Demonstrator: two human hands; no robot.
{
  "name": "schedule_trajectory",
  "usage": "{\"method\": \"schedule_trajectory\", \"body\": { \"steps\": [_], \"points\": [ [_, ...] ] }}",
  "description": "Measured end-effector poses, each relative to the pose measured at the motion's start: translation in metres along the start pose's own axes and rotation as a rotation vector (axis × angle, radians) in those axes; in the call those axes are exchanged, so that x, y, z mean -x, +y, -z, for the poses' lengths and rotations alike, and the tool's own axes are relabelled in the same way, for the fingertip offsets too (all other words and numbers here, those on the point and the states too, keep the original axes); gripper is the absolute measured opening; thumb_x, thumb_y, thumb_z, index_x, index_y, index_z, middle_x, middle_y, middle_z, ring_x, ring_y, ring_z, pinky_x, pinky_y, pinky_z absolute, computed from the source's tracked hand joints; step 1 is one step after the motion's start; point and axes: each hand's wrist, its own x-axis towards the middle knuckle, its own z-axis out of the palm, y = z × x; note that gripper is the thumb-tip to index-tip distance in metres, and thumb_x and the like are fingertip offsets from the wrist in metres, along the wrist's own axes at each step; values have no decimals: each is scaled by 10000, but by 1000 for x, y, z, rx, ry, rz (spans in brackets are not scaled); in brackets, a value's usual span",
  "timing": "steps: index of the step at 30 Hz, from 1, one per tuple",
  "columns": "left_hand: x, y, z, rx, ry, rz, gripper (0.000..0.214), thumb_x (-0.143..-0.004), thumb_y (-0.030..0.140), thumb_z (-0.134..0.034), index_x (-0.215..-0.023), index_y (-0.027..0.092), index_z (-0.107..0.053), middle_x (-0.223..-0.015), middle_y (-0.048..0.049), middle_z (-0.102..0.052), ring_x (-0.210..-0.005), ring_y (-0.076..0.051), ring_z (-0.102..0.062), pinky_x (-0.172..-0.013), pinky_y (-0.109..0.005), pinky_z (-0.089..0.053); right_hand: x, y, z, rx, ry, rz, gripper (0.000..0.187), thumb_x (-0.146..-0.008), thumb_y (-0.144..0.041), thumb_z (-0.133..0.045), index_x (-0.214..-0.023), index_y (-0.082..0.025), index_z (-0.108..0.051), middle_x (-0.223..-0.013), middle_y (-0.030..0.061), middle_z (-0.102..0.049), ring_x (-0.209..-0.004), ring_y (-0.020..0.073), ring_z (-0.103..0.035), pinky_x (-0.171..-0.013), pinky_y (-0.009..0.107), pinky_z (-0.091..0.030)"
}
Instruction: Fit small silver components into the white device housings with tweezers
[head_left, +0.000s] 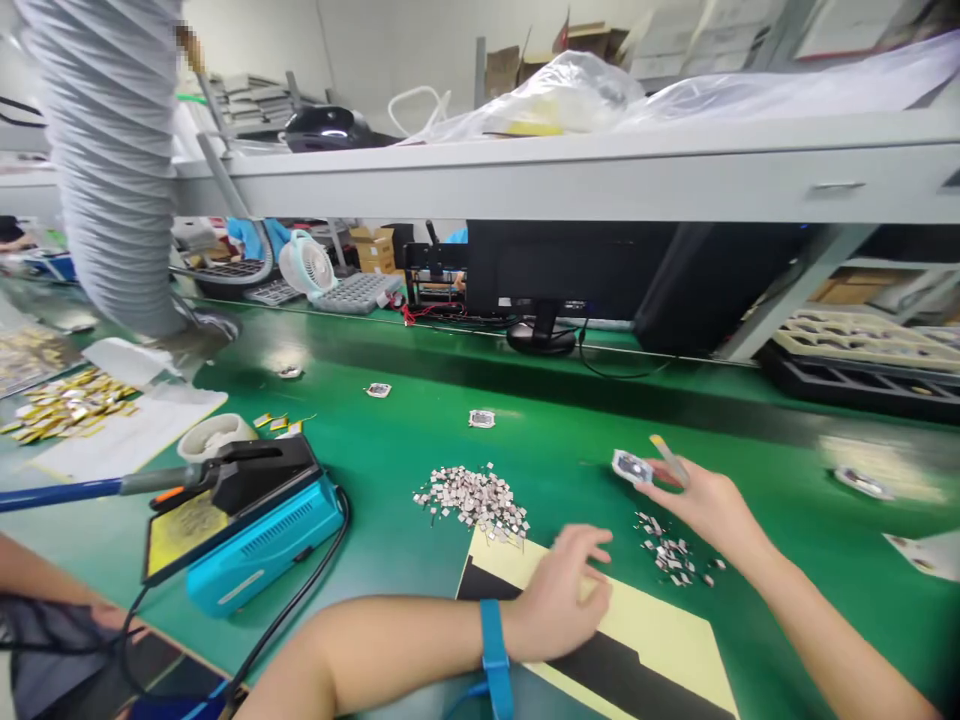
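Observation:
My right hand [705,505] pinches a small white housing with electronics inside [632,466], held above the green bench. A pale piece with a yellow tip [669,460] rises by its fingers; I cannot make out what it is. My left hand [559,605], wearing a blue wrist strap [495,655], hovers over a yellow sheet with black strips [667,625]. Its fingers are loosely bent and apart, with nothing seen in them. Beyond it lies a heap of small white-and-grey parts [472,495]. A smaller scatter of like parts [673,560] lies below my right hand.
Similar housings [481,419] sit spaced along the bench. At left stand a blue soldering station part [262,550], a white bowl [214,435] and a pile of yellow-edged pieces [75,400]. A ribbed duct [112,160] hangs at left; a monitor [562,260] stands behind.

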Motion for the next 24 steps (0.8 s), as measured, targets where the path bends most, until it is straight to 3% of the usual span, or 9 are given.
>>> {"method": "schedule_trajectory", "body": {
  "steps": [2,3,6,9,13,17,19,21,24],
  "points": [
    [-7,-1,8,74,143,31,525,-711,77,-515,-1203,185,-367,-1202,-124,-369,-1036,-194,-485,-816,-323,-515,29,-8,3,-89,-56,32,363,-640,-429,-600,-912,-189,-590,-846,62,-693,-774,240,-655,-604,270,-525],
    [-9,-1,12,113,147,39,579,-687,94,-575,-1216,195,-362,-1230,-121,-349,-1060,-205,-469,-825,-328,-513,44,-12,4,-135,-82,54,357,-639,-438,-602,-905,-200,-593,-868,61,-690,-775,242,-655,-594,271,-529],
    [-12,1,17,217,10,62,722,-607,169,-710,-1243,206,-371,-1279,-121,-337,-1093,-230,-464,-864,-343,-499,80,-27,1,-187,-148,131,269,-644,-420,-621,-842,-238,-609,-837,47,-694,-678,221,-663,-529,256,-521],
    [-10,5,15,217,-116,113,563,-635,250,-709,-1153,183,-500,-1163,-105,-496,-1030,-224,-529,-886,-351,-483,100,-47,1,-274,-206,170,243,-683,-345,-617,-901,-238,-605,-823,43,-691,-647,185,-650,-568,242,-509],
    [-6,8,13,203,-89,231,508,-650,261,-697,-1115,159,-520,-1137,-98,-548,-1007,-223,-555,-881,-355,-486,103,-66,7,-563,-262,41,268,-656,-309,-656,-896,-199,-613,-860,64,-675,-740,198,-623,-675,280,-469],
    [-7,5,14,183,-95,291,471,-664,222,-670,-1097,151,-499,-1123,-91,-561,-954,-205,-587,-880,-372,-486,101,-65,14,-808,-232,-107,276,-616,-350,-680,-820,-176,-612,-813,71,-660,-719,200,-589,-701,303,-436],
    [-7,4,14,142,-64,263,421,-668,207,-654,-1059,157,-509,-1108,-80,-564,-969,-201,-578,-887,-371,-481,101,-63,19,-918,-212,-155,231,-699,-399,-581,-752,-174,-575,-819,77,-645,-740,191,-570,-717,304,-424],
    [-7,5,13,96,-18,231,393,-672,202,-638,-1040,156,-508,-1084,-77,-569,-996,-202,-562,-889,-370,-478,100,-61,22,-1084,-201,-199,299,-789,-434,-402,-636,-185,-468,-824,87,-626,-788,188,-550,-730,306,-415],
    [-10,5,13,54,31,205,374,-671,212,-620,-1022,148,-508,-1063,-87,-573,-1003,-209,-558,-877,-366,-486,96,-64,23,-1340,-275,-249,348,-834,-411,-214,-568,-199,-286,-704,71,-591,-692,159,-527,-654,282,-417]
  ]
}}
